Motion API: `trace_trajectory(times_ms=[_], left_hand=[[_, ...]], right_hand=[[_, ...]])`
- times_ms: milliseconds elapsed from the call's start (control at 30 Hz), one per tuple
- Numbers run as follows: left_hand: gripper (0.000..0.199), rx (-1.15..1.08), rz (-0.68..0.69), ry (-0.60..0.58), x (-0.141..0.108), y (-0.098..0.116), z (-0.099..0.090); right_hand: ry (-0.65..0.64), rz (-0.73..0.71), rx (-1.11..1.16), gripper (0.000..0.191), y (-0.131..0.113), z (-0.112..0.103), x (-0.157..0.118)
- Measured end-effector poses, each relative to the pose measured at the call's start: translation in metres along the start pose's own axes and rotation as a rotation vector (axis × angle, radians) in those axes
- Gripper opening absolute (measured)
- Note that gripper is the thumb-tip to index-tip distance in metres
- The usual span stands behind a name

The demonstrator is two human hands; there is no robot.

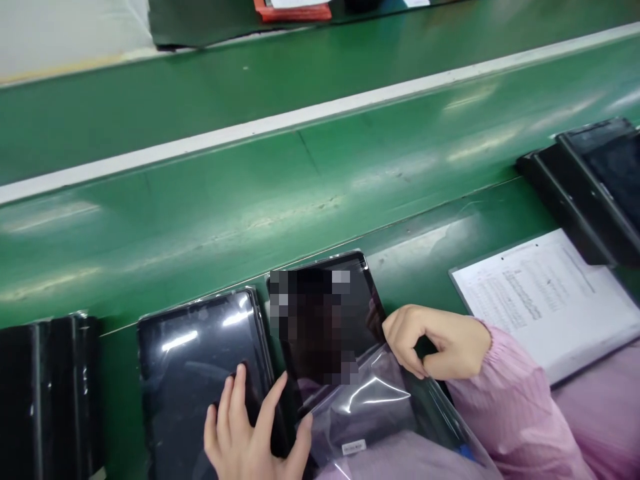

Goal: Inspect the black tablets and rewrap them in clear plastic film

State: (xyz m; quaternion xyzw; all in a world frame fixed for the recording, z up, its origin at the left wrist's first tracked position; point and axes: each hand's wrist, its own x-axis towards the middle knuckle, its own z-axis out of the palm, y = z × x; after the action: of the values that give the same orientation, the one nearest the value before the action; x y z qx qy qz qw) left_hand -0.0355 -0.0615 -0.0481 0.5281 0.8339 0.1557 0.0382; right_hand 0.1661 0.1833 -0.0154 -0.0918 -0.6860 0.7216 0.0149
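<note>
the tablet (325, 320) sits part-way in a clear plastic bag (360, 407), its upper end out of the bag's mouth, above a green conveyor belt (320, 193). part of its dark screen is pixelated. the right hand (435, 340) is closed, pinching the bag's edge between thumb and fingers. the left hand (247, 427) is open, fingers spread, lying against a second tablet (195, 360) just beside the first. that one is wrapped in glossy film.

the bag carries one small white label (354, 447), too small to read. further left stands one dark stack of tablets (45, 400), and one more (585, 187) lies to the right. beside it is one printed sheet (545, 300) on a board, its text too small to read. pink sleeves (515, 400) cover both arms. one red tray (293, 10) lies beyond the belt.
</note>
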Motion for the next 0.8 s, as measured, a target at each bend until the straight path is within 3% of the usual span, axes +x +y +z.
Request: trace_trajectory(times_ms=[167, 267, 333, 400, 467, 533, 600, 700, 800], left_hand=[[0.040, -0.033, -0.001, -0.062, 0.000, -0.003, -0.004], [0.041, -0.031, -0.003, -0.077, 0.001, -0.004, -0.006], [0.048, -0.040, -0.020, -0.073, 0.001, -0.003, -0.007], [0.055, -0.071, -0.040, -0.062, 0.003, -0.003, -0.007], [0.058, -0.129, -0.071, -0.056, 0.006, -0.005, -0.008], [0.057, -0.176, -0.160, -0.040, 0.010, -0.013, -0.012], [0.061, -0.162, -0.316, 0.023, 0.014, -0.029, -0.018], [0.071, -0.107, -0.519, 0.099, 0.015, -0.059, -0.031], [0.065, -0.162, -0.625, 0.007, 0.013, -0.082, -0.039]], right_hand=[[-0.047, 0.142, -0.033, 0.018, -0.009, -0.004, -0.002], [0.059, 0.144, 0.029, 0.013, -0.008, -0.005, -0.002], [0.272, 0.107, 0.076, 0.011, -0.003, -0.005, 0.000], [0.599, 0.078, 0.102, 0.014, 0.004, -0.003, 0.004], [0.939, 0.125, 0.060, 0.028, 0.012, 0.001, 0.009], [1.129, 0.227, -0.030, 0.048, 0.017, 0.009, 0.011], [1.129, 0.346, -0.147, 0.060, 0.020, 0.021, 0.011], [0.991, 0.507, -0.334, 0.062, 0.022, 0.042, 0.005], [0.927, 0.561, -0.465, 0.066, 0.027, 0.051, 0.004]])
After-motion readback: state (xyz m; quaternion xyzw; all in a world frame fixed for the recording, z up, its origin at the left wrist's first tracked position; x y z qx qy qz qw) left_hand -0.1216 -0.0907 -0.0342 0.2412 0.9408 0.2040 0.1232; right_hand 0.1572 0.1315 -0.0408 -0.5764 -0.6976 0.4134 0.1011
